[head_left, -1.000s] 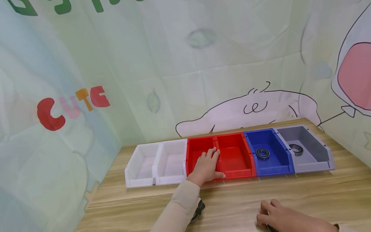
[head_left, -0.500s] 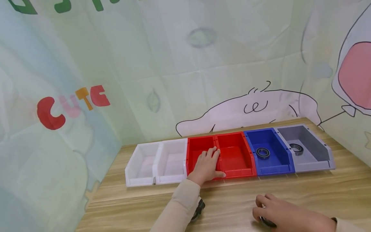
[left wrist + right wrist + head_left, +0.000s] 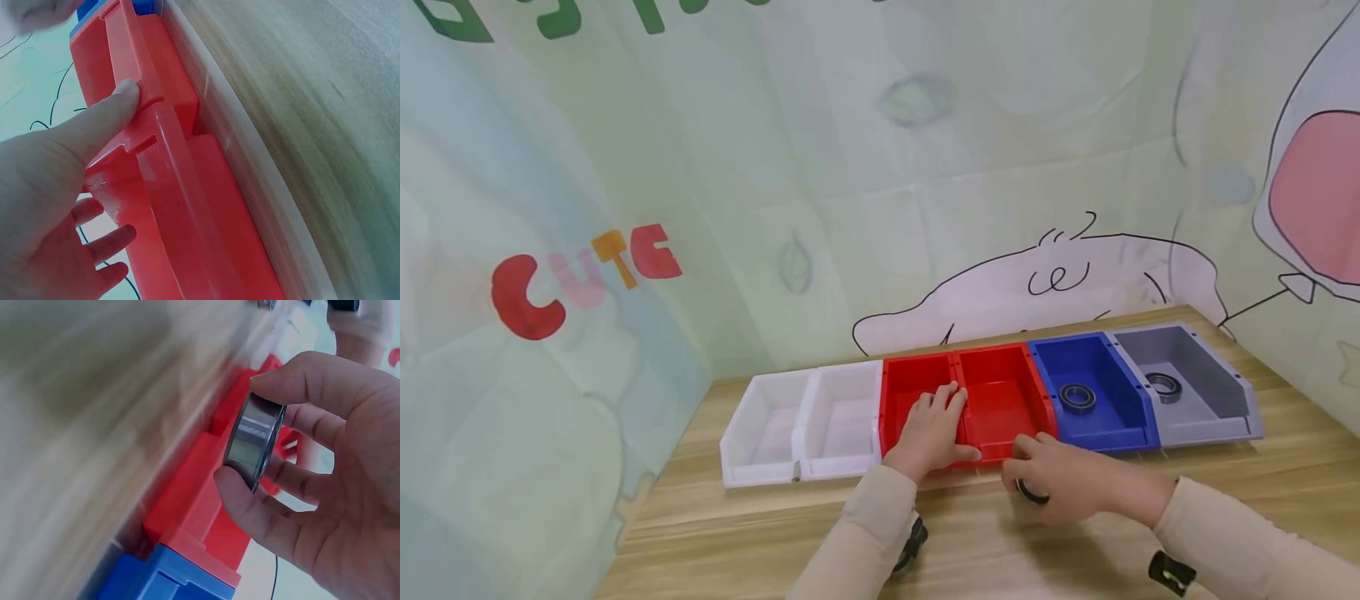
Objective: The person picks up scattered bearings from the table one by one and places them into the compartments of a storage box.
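Low and right of centre in the head view, a bearing (image 3: 253, 440) is pinched across its rim by the right hand (image 3: 1067, 482), the nearer of the hands, just below the front edge of the red bin (image 3: 1003, 404) adjoining the blue bin (image 3: 1101, 423). The left hand (image 3: 928, 432), fingers loosely extended, is laid at the join with the other red bin (image 3: 920, 377). The wood-grained bench (image 3: 737, 542) is backed by a printed cloth (image 3: 760, 125).

Head view was evenly bright, fairly sharp, with a soft shadow on the table (image 3: 700, 517) below the right hand (image 3: 1067, 479), well in from the table's left edge, while left wrist smeared that hand and right wrist streaked the table, pale glare banding the bearing (image 3: 252, 437).
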